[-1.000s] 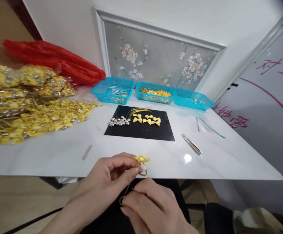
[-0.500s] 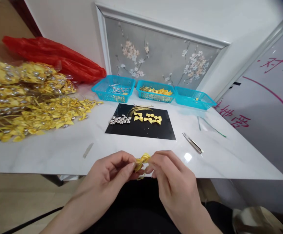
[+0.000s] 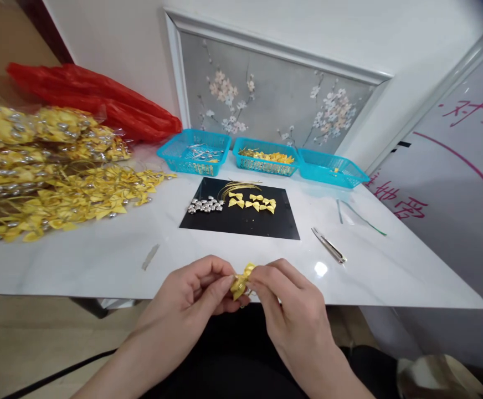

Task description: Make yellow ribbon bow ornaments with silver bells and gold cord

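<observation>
Blue plastic basket at left [image 3: 194, 166], middle basket [image 3: 264, 164] with yellow pieces and right basket [image 3: 328, 176] line the back of the table [image 3: 100, 269], below a framed floral panel [image 3: 266, 88]. Big heap of yellow bundles [image 3: 87, 194], partly in clear wrap, fills the left side; crumpled sheer red fabric [image 3: 96, 102] behind it. Straight ahead of the hands: flat black mat [image 3: 233, 226], rectangular, carrying shiny rounded silver beads [image 3: 205, 205], six small yellow bows [image 3: 253, 205] and curved thin gold strands [image 3: 229, 188]. Slim metal tool [image 3: 328, 245] lies slanted right of the mat, green strip [image 3: 364, 219] past it, grey scrap [image 3: 150, 256] on the left. Yellow bow [image 3: 240, 287], glossy and ribbon-like, is up between both hands near the front table edge, apart from the mat. Left hand [image 3: 195, 299]: thumb and fingertips clamped on the bow's left part. Right hand [image 3: 295, 302]: thumb and index together, pinching its right side, exact grip partly hidden. Tabletop is smooth, white, faintly veined; a strip of it runs between mat and hands, and more stretches right of the tool to the slanting edge by the whiteboard [image 3: 453, 221].
</observation>
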`<state>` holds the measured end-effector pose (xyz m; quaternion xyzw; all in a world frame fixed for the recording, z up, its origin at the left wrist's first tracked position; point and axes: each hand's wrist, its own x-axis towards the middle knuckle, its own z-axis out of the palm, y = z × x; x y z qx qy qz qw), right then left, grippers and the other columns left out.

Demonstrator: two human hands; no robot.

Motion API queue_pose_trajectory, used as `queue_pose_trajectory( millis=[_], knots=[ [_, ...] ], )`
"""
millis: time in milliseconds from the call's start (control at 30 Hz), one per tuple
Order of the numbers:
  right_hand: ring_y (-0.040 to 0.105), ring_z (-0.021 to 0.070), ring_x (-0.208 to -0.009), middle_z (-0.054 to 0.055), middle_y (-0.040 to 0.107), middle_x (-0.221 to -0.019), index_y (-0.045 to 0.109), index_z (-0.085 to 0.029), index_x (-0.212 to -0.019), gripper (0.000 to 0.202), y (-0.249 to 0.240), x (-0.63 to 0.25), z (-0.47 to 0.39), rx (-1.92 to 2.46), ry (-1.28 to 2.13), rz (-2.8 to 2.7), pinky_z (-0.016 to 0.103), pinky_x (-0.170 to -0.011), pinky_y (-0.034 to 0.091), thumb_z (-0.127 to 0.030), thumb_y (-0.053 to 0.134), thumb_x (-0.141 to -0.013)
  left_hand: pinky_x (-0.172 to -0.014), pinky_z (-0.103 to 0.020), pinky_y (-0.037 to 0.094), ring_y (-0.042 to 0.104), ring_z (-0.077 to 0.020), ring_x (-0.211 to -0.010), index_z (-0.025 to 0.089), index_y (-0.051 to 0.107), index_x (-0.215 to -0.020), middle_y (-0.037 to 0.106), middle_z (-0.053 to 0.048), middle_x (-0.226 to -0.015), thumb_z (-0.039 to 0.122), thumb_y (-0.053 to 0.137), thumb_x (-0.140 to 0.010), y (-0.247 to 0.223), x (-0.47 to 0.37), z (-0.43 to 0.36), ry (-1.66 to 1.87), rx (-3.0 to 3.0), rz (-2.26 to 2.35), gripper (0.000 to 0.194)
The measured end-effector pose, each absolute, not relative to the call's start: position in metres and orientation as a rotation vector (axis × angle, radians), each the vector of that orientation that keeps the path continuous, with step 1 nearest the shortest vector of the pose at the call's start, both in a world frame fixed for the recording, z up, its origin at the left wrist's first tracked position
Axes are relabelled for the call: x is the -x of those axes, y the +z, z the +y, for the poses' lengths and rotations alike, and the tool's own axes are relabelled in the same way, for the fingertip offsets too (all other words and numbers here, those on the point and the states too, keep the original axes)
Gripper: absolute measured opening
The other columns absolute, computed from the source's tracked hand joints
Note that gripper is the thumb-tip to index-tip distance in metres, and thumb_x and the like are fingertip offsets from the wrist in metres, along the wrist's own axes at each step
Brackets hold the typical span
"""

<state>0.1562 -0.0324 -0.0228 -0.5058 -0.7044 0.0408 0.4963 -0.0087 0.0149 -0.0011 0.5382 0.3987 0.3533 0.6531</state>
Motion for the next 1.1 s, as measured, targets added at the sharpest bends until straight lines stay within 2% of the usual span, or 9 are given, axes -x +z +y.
queue_pose_trajectory(
  millis=[133, 300, 500, 733, 867, 1100],
  knots=[
    [0.063, 0.0145, -0.064, 0.002, 0.063, -0.075, 0.066, -0.017, -0.093, 0.019, -0.028, -0.149, -0.031, 1.251, 0.067, -1.671, 0.023, -0.06, 0.053, -0.006, 0.052, -0.1, -0.073, -0.024, 0.063, 0.068, -0.014, -0.072, 0.018, 0.075, -0.075, 0.072, 0.001, -0.073, 0.04, 0.079, -0.082, -0.004, 0.007, 0.015, 0.82, -1.23, 0.892, 0.023],
    [0.063, 0.0135, -0.059, 0.003, 0.06, -0.078, 0.068, -0.014, -0.113, 0.023, -0.031, -0.144, -0.031, 1.25, 0.059, -1.656, 0.022, -0.056, 0.054, -0.01, 0.048, -0.102, -0.069, -0.024, 0.06, 0.065, -0.0141, -0.068, 0.019, 0.073, -0.072, 0.069, 0.001, -0.069, 0.034, 0.073, -0.084, -0.004, 0.008, 0.013, 0.855, -1.305, 0.909, 0.019],
    [0.059, 0.0135, -0.06, 0.002, 0.056, -0.075, 0.067, -0.015, -0.097, 0.022, -0.03, -0.143, -0.031, 1.237, -0.023, -1.68, 0.023, -0.057, 0.053, -0.004, 0.048, -0.101, -0.066, -0.024, 0.055, 0.065, -0.0154, -0.068, 0.02, 0.073, -0.076, 0.069, 0.001, -0.069, 0.034, 0.064, -0.089, -0.002, 0.009, 0.013, 0.833, -1.44, 0.978, 0.021],
    [0.053, 0.0164, -0.062, 0.003, 0.057, -0.072, 0.067, -0.013, -0.096, 0.019, -0.024, -0.146, -0.034, 1.28, -0.352, -1.814, 0.029, -0.058, 0.046, -0.001, 0.053, -0.098, -0.069, -0.027, 0.054, 0.066, -0.0169, -0.071, 0.022, 0.069, -0.082, 0.071, 0.001, -0.073, 0.033, 0.057, -0.096, -0.013, 0.014, 0.015, 0.864, -1.603, 1.085, 0.021],
    [0.054, 0.0164, -0.062, 0.003, 0.059, -0.073, 0.068, -0.016, -0.097, 0.024, -0.021, -0.151, -0.036, 1.268, -0.268, -1.856, 0.028, -0.057, 0.045, 0.0, 0.05, -0.098, -0.066, -0.026, 0.053, 0.063, -0.016, -0.068, 0.023, 0.068, -0.081, 0.067, 0.002, -0.07, 0.032, 0.055, -0.097, -0.01, 0.014, 0.016, 0.866, -1.661, 1.083, 0.022],
    [0.061, 0.0124, -0.063, 0.0, 0.059, -0.076, 0.065, -0.019, -0.091, 0.022, -0.024, -0.15, -0.031, 1.213, 0.131, -1.69, 0.021, -0.057, 0.05, -0.006, 0.05, -0.1, -0.068, -0.026, 0.055, 0.062, -0.0154, -0.07, 0.022, 0.067, -0.077, 0.063, 0.003, -0.07, 0.031, 0.058, -0.095, -0.008, 0.009, 0.015, 0.844, -1.517, 0.952, 0.022]
  ],
)
